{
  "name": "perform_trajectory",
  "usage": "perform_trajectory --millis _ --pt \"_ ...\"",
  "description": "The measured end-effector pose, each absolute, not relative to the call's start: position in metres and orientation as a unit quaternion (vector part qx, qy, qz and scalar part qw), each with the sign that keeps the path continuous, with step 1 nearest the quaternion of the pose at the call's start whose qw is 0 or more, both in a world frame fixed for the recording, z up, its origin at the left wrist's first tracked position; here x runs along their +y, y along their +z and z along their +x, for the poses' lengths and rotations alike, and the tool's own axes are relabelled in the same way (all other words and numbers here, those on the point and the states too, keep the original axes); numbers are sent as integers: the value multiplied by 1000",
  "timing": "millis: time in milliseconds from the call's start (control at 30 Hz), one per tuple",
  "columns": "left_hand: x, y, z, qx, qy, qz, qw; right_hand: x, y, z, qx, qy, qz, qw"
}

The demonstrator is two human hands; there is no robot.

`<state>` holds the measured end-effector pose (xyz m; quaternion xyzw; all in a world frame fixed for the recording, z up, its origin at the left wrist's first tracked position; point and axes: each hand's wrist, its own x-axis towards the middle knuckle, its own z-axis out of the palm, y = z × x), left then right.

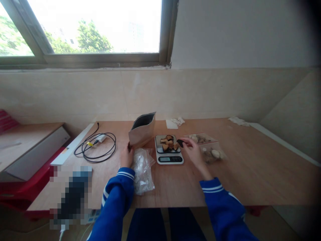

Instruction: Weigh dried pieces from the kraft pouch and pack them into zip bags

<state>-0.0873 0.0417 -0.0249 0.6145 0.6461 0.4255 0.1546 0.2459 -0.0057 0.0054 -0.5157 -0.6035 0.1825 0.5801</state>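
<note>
Brown dried mushrooms [170, 143] lie in a pile on the plate of a white digital kitchen scale [170, 160]. At the plate's right edge, my right hand [193, 151] pinches a dark dried mushroom [180, 143]. My left hand [127, 156] is closed beside the lower left of a kraft paper pouch [143, 133], with a small dark brown piece [129, 146] at its fingertips. That piece is too small to name surely. The pouch stands upright, its mouth open and its inside dark. Clear plastic bags [143, 172] lie just right of my left hand.
Right of the scale lie zip bags [213, 154] with pale pieces inside. A coiled black cable [96, 147] with a white plug sits at the left, above a blurred dark device [75, 194]. Crumpled tissue [178, 121] lies by the wall. The wooden table's front edge [170, 205] is near my body.
</note>
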Motion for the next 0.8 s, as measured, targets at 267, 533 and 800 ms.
perform_trajectory --millis 267,533,800 --pt "43 -25 -89 642 435 614 150 -47 -32 247 -618 109 -546 556" --pt "41 -21 -89 631 443 618 156 -28 -13 228 -705 146 -501 481" --pt "42 -24 -90 630 444 618 156 -26 -19 228 -684 87 -496 528"
